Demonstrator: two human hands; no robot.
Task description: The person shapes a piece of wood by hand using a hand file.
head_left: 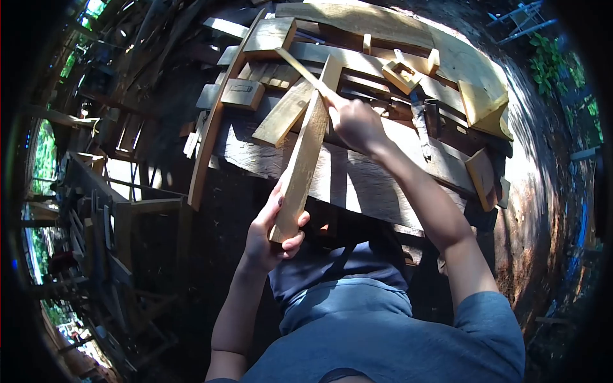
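A long wooden piece [305, 159] slants up from near my body to the workbench [377, 185]. My left hand [276, 228] is wrapped round its lower end, with the thumb on one side and the fingers on the other. Near its upper part, my right hand [357, 121] is closed on a thin wooden stick [299, 69], which crosses over the long piece and points up and left. Under and left of the crossing, a short board [285, 113] lies on the bench.
Wooden blocks [242, 94] and a long narrow strip [214, 127] lie at the bench's left. Toward the right are a small wooden frame [401, 75], a chisel-like tool [421, 124] and an angled wooden piece [482, 179]. Stacked timber [96, 185] stands far left.
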